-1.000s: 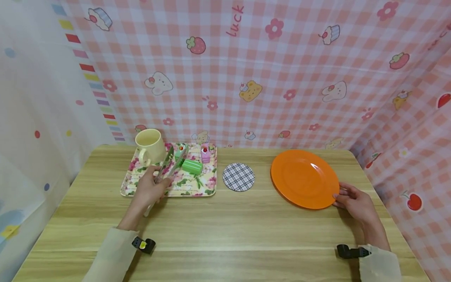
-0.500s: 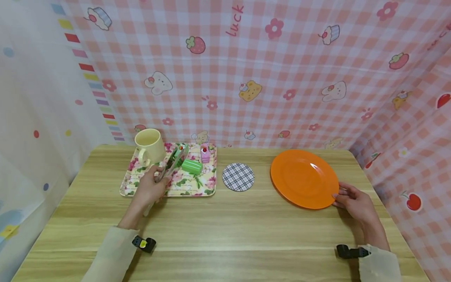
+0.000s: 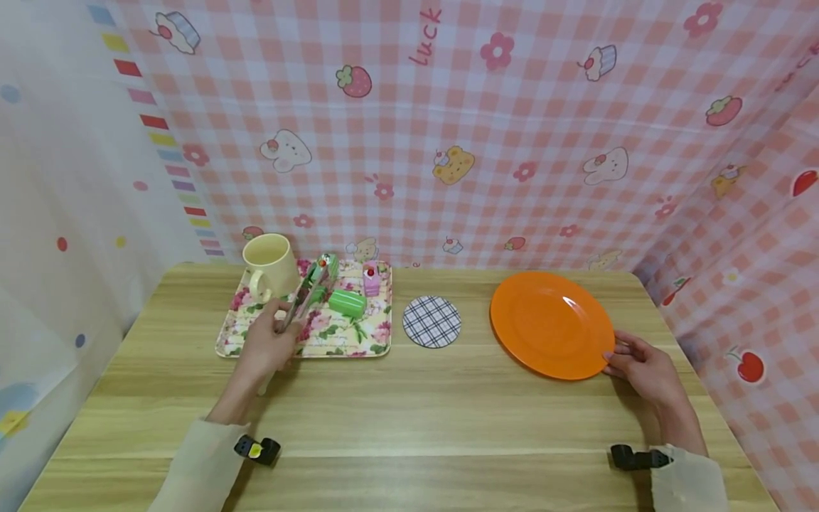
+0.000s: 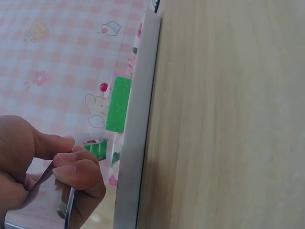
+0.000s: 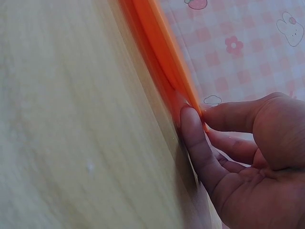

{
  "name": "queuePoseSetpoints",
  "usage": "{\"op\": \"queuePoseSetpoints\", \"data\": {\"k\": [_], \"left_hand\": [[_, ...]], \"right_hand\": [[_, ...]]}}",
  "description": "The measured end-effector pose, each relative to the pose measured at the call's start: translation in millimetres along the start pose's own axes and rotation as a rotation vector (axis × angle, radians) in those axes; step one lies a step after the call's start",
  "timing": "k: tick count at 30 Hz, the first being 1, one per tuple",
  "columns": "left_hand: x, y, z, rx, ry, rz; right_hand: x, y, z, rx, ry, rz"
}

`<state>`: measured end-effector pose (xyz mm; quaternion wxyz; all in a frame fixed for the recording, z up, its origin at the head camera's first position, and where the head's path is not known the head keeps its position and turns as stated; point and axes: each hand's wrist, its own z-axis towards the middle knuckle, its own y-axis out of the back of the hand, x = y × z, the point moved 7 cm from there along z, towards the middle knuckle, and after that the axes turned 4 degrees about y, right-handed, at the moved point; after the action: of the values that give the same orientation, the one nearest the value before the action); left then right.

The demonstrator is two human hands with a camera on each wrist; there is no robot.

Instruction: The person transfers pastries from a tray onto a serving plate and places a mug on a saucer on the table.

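My left hand (image 3: 267, 343) grips metal tongs (image 3: 298, 306), thumb and fingers squeezing the two arms together. The tong tips are at the sides of a green cake slice (image 3: 326, 269) topped with a small red-and-white decoration, over the back of the floral tray (image 3: 377, 345). In the left wrist view, the striped side of that slice shows just past the fingertips (image 4: 66, 169). Nearby on the tray are a green striped cake piece (image 3: 348, 304) and a pink cake slice (image 3: 372, 279) with a red cherry. Far right, my right hand (image 3: 646, 368) pinches the rim of an orange plate (image 3: 553, 323).
A pale yellow mug (image 3: 271, 267) stands at the tray's back left, close to the tongs. Between tray and plate lies a round checked coaster (image 3: 431, 322). Patterned curtains (image 3: 409, 142) rise behind and beside the wooden table (image 3: 448, 427).
The tong arms have come together around the green cake slice, which has shifted slightly left and up in the head view. My right hand and the plate have stayed put.
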<state>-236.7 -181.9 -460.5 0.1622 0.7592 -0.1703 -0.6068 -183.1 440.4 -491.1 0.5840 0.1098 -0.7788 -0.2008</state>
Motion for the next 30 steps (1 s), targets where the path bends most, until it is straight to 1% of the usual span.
{"op": "queuePoseSetpoints", "data": {"k": [7, 13, 18, 24, 30], "left_hand": [[-4.7, 2.3, -7.2, -0.035, -0.033, -0.012], [-6.7, 1.0, -13.2, -0.036, -0.057, -0.024], [-10.4, 0.1, -18.9, -0.056, -0.091, -0.004], [-15.9, -2.6, -24.2, -0.069, -0.110, 0.035], [-21.1, -7.0, -27.5, -0.054, -0.104, 0.038]], "right_hand": [[-0.2, -0.2, 1.0, 0.001, -0.003, 0.004], [-0.9, -0.2, 1.1, 0.003, 0.003, 0.013], [-2.2, -0.5, 0.9, 0.002, 0.005, 0.013], [-2.5, 0.0, -0.2, 0.000, 0.002, 0.011], [0.4, -0.3, -0.6, -0.002, 0.005, 0.012]]}}
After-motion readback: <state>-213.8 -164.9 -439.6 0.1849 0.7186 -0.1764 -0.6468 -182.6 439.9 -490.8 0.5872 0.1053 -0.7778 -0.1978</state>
